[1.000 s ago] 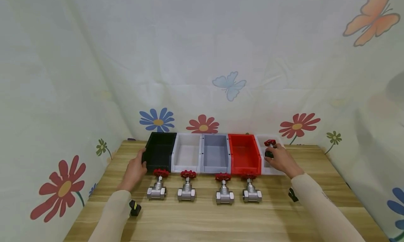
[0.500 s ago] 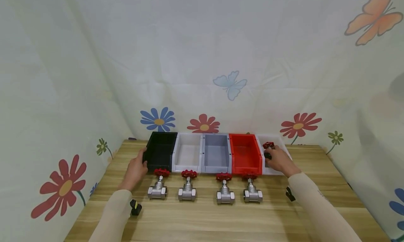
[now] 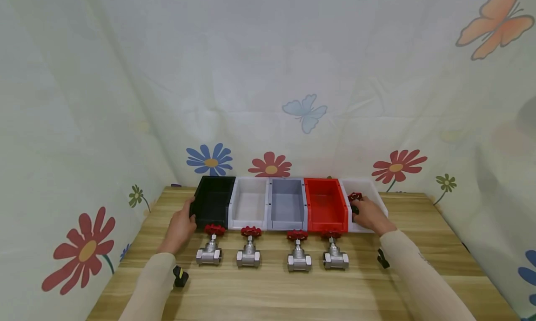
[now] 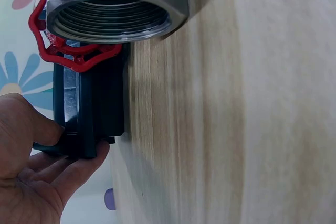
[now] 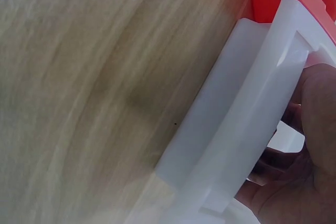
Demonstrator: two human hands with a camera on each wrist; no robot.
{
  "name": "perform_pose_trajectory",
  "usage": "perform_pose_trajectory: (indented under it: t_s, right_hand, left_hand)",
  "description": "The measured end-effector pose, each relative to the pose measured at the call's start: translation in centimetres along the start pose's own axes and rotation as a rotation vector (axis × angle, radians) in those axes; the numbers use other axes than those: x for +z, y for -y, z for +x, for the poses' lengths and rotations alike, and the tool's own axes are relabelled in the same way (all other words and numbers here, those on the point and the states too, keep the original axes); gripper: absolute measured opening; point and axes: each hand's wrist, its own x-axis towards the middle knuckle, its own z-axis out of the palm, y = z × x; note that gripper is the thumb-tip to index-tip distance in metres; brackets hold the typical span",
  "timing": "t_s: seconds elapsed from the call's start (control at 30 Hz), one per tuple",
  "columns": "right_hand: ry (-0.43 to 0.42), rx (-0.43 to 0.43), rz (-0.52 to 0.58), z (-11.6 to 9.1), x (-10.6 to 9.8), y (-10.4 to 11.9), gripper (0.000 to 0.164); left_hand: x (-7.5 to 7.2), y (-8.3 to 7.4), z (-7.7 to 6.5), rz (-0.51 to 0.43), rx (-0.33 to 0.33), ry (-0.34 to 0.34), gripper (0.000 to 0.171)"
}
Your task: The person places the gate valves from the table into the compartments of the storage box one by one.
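My left hand [image 3: 181, 223] grips the left side of the black bin [image 3: 213, 202]. In the left wrist view its thumb lies over the rim and its fingers [image 4: 84, 171] press the outside. My right hand [image 3: 370, 214] reaches down into the right-hand white bin [image 3: 379, 201], holding a gate valve whose red handwheel [image 3: 355, 197] shows beyond the fingers. The valve's body is mostly hidden by the hand. In the right wrist view, curled fingers [image 5: 278, 158] show behind the bin's white front wall [image 5: 247, 114]; the valve cannot be made out there.
Between the outer bins stand another white bin [image 3: 249, 202], a grey bin [image 3: 287, 202] and a red bin [image 3: 325, 204], side by side. Several steel valves with red handwheels [image 3: 299, 262] lie in front on the wooden table [image 3: 268, 293]. A floral curtain [image 3: 251, 79] closes off the back and sides.
My right hand has moved slightly left and lower in the white bin, taking the valve with it. The left hand keeps its grip on the black bin.
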Motion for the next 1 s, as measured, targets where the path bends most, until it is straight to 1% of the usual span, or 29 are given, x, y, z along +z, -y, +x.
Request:
perform_pose_trajectory:
  t_s: [0.1,0.33,0.6,0.8,1.0]
  right_hand:
    - [0.004,-0.001,-0.001,-0.08,0.07,0.06,0.045]
    - [-0.012,-0.036,0.001,0.07,-0.08,-0.01,0.041]
    - [0.005,-0.045,0.003,0.19,0.00,-0.06,0.038]
    - [0.020,-0.033,-0.004,0.22,-0.15,0.08,0.039]
    - [0.009,-0.043,-0.021,0.00,-0.30,0.47,0.043]
  left_hand:
    - [0.03,0.03,-0.09,0.001,-0.001,-0.003,0.058]
    - [-0.03,-0.04,-0.13,0.000,0.000,-0.017,0.057]
    - [-0.17,-0.29,-0.17,0.004,0.002,-0.018,0.057]
    - [-0.04,-0.14,0.00,0.002,-0.002,-0.017,0.057]
    - [0.17,0.09,0.07,0.001,0.001,-0.015,0.059]
